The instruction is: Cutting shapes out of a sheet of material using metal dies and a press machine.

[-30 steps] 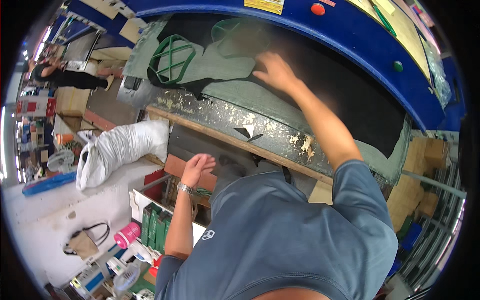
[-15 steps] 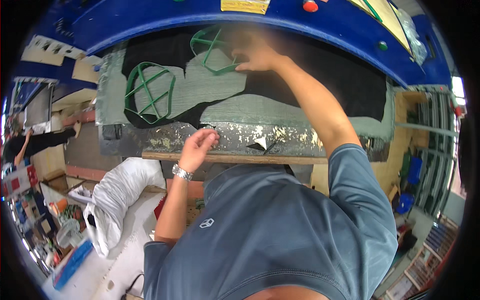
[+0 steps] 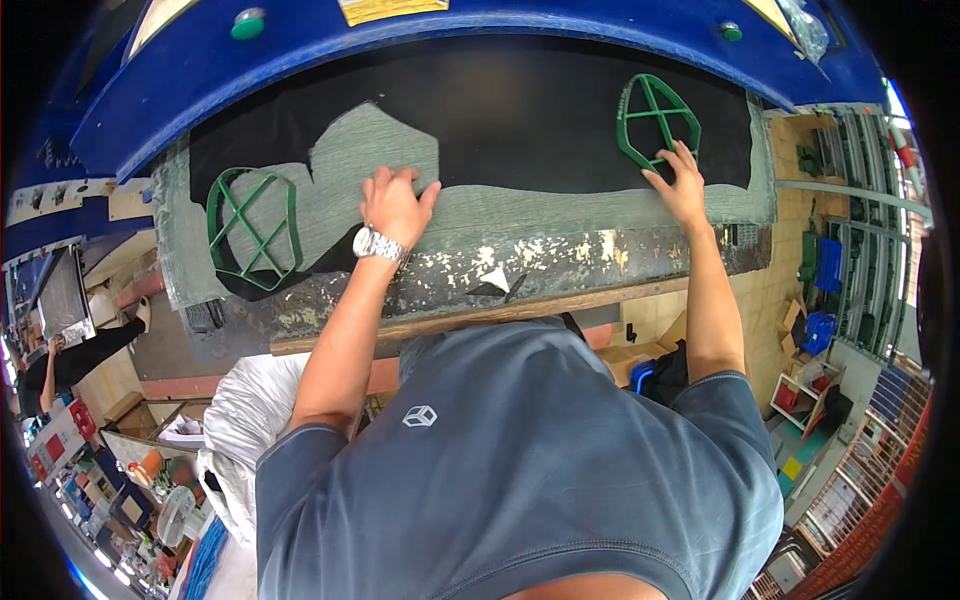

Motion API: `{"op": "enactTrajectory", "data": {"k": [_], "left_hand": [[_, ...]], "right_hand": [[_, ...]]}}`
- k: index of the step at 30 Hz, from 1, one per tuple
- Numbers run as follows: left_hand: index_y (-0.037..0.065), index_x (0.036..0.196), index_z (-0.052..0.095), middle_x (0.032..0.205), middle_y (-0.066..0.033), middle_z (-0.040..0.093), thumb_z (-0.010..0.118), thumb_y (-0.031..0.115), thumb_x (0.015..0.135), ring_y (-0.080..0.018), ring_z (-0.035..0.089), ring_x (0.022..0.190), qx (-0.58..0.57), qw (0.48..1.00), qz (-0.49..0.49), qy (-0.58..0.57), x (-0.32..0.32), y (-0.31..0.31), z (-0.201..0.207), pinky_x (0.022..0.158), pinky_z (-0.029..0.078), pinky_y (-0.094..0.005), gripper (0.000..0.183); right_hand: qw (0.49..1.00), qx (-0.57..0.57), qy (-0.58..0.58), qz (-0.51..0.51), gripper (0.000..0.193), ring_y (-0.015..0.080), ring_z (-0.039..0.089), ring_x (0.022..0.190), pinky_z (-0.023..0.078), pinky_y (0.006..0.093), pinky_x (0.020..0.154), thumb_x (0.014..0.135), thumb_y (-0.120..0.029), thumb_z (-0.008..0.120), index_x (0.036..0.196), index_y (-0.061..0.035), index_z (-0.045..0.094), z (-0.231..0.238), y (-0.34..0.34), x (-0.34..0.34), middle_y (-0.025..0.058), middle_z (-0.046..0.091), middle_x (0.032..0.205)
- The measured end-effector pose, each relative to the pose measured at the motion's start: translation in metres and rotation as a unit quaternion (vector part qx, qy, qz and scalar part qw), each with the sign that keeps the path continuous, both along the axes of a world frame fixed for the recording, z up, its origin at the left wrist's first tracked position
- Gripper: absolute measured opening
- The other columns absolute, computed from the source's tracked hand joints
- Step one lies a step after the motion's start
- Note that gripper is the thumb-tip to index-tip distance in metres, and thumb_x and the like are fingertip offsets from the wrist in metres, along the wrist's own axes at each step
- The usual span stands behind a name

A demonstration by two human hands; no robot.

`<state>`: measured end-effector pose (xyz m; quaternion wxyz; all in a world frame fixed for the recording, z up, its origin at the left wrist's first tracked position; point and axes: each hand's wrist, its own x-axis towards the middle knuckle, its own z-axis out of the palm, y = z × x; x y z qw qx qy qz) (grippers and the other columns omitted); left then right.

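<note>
A green cutting die [image 3: 624, 128] with crossed inner bars rests on the black sheet material [image 3: 520, 120] at the right. My right hand [image 3: 683, 190] grips its near end between thumb and fingers. My left hand [image 3: 397, 207], wearing a metal watch, is open over the bare grey-green cutting board [image 3: 375, 150], thumb apart and nothing held. Farther left, a second green cutting die [image 3: 291, 225] lies partly over the board and a narrow black strip of the sheet.
A blue machine beam [image 3: 560, 38] with green buttons spans the far side. Along the near edge runs a wooden strip [image 3: 480, 318], with a small white scrap [image 3: 494, 279] and black scraps just beyond. A white bundle [image 3: 245, 405] lies at lower left; another person [image 3: 90, 355] is far left.
My right hand has carried one green die from left of centre to the right side of the black sheet. My left hand has reached forward over the board. The view has shifted.
</note>
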<state>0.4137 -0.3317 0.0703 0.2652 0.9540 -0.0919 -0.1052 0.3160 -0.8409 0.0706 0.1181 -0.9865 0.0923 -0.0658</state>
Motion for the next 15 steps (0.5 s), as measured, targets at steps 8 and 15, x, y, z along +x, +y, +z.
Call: {"op": "enactTrajectory", "data": {"k": [8, 15], "left_hand": [[0.011, 0.102, 0.077, 0.125, -0.0121, 0.068, 0.079, 0.043, 0.093, -0.0385, 0.061, 0.125, 0.121, 0.980, 0.121, 0.102, 0.020, -0.053, 0.001, 0.095, 0.050, -0.0661, 0.033], [0.006, 0.092, 0.078, 0.093, -0.0184, 0.078, 0.083, 0.034, 0.091, -0.0408, 0.074, 0.096, 0.026, 0.984, 0.154, 0.087, 0.019, -0.051, -0.004, 0.087, 0.058, -0.0480, 0.028]], "right_hand": [[0.999, -0.003, 0.026, 0.039, 0.048, 0.0340, 0.044, 0.151, 0.043, 0.0568, 0.112, 0.084, -0.032, 0.086, 0.125, -0.0125, 0.070, 0.014, -0.042, -0.039, 0.0129, 0.053, 0.158], [0.996, -0.006, 0.067, 0.058, 0.048, 0.0333, 0.048, 0.146, 0.045, 0.0561, 0.108, 0.080, -0.026, 0.089, 0.122, -0.0112, 0.072, 0.032, -0.065, -0.044, 0.0116, 0.055, 0.154]]}}
